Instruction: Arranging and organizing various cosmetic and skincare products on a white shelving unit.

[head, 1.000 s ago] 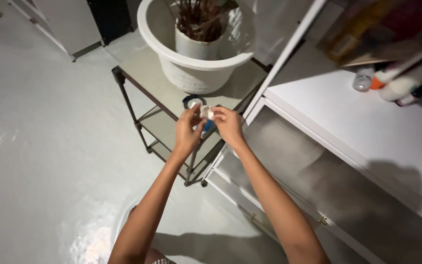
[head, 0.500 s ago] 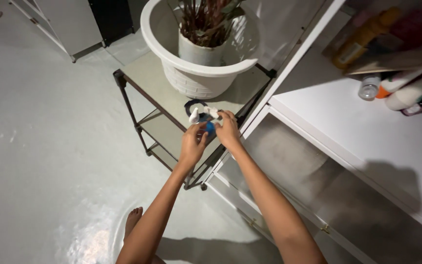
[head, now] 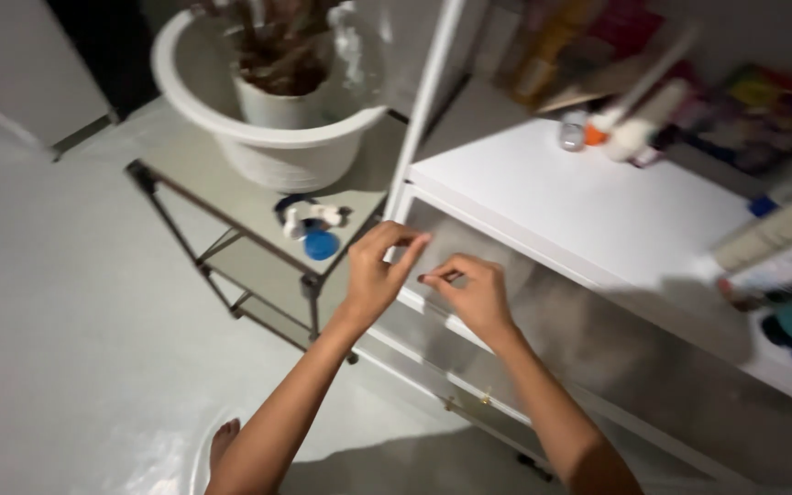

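Observation:
My left hand (head: 376,275) and my right hand (head: 471,295) hover close together in front of the white shelf unit's corner post (head: 423,101), and nothing shows in either. The left hand's fingers are stretched up and apart. The right hand's fingers curl in towards the thumb. Just left of my left hand, a small white piece (head: 312,218) and a round blue cap (head: 321,245) lie on the top of a low metal-framed rack (head: 240,203), beside a dark ring (head: 288,203).
A big white basin (head: 258,151) holding a potted plant (head: 277,101) fills the back of the rack. The white shelf (head: 598,197) carries bottles and tubes (head: 611,124) at its rear. A lower shelf sits under it. My bare foot (head: 224,435) stands on the grey floor.
The small white and blue item that both hands held over the rack now lies on the rack top. Both hands have let go and moved right, towards the shelf unit.

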